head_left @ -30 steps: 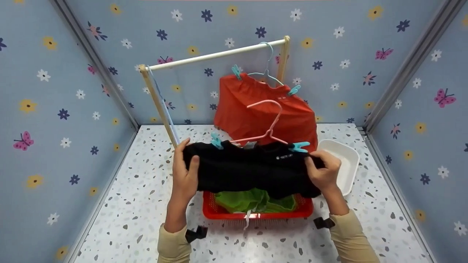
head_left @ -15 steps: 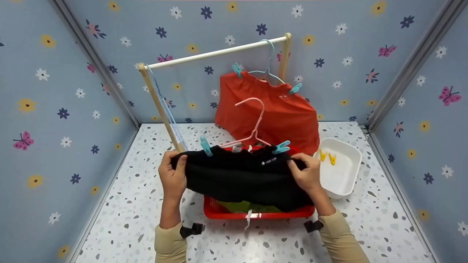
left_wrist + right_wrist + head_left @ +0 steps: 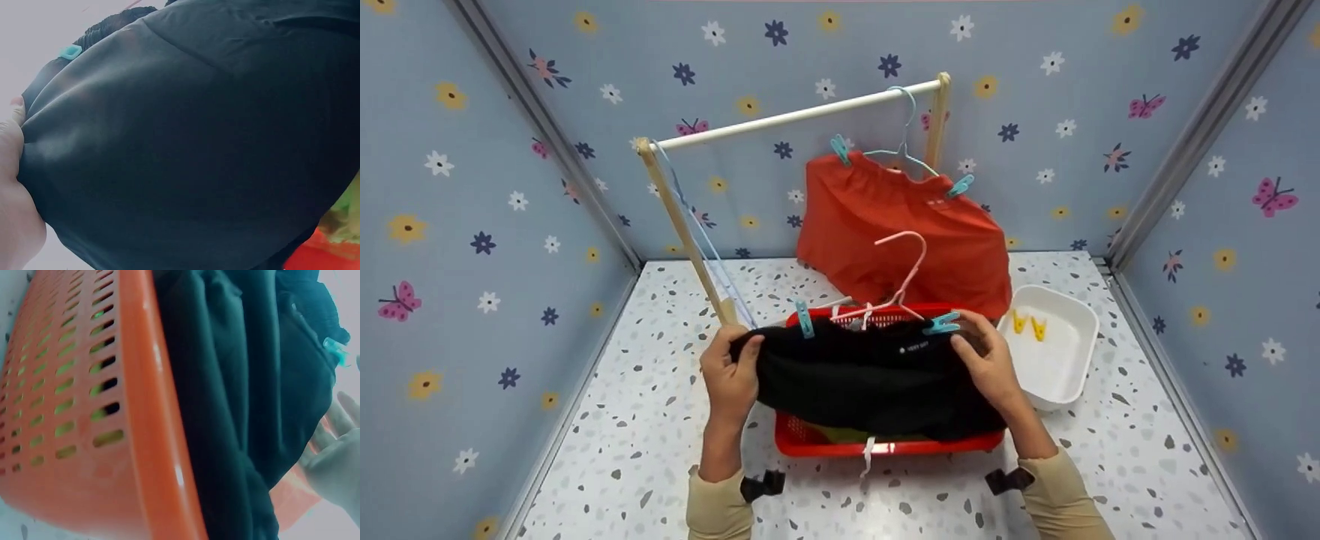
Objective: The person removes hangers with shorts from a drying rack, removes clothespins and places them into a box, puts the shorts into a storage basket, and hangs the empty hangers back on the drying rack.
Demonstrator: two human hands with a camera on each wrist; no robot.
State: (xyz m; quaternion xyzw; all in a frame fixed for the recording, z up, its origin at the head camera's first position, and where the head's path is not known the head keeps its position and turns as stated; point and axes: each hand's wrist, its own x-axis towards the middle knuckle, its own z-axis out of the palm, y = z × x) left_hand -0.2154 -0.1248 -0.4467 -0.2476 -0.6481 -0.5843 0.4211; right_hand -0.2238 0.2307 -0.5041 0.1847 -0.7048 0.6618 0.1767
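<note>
Black shorts (image 3: 870, 382) with an elastic waistband and small white print hang from a pink hanger (image 3: 911, 277) by two turquoise clothespins, a left one (image 3: 805, 319) and a right one (image 3: 943, 322). My left hand (image 3: 731, 379) pinches the left end of the waistband between thumb and fingers. Beside the right clothespin is my right hand (image 3: 990, 364), thumb and fingers apart; in the right wrist view its fingers (image 3: 337, 413) are spread and hold no cloth. The shorts cover much of a red basket (image 3: 885, 448), where green cloth (image 3: 343, 216) lies.
Behind stands a rack with a white bar (image 3: 802, 114). Orange-red shorts (image 3: 900, 225) hang there on a blue hanger (image 3: 905, 127) with turquoise clothespins; more blue hangers (image 3: 701, 225) hang at its left end. A white tray (image 3: 1057, 382) at right holds two yellow clothespins (image 3: 1037, 328).
The black shorts moved left and down, then slightly back right, over the basket. My right hand let go of the waistband's right end and is now by the clothespin. My left hand kept its grip.
</note>
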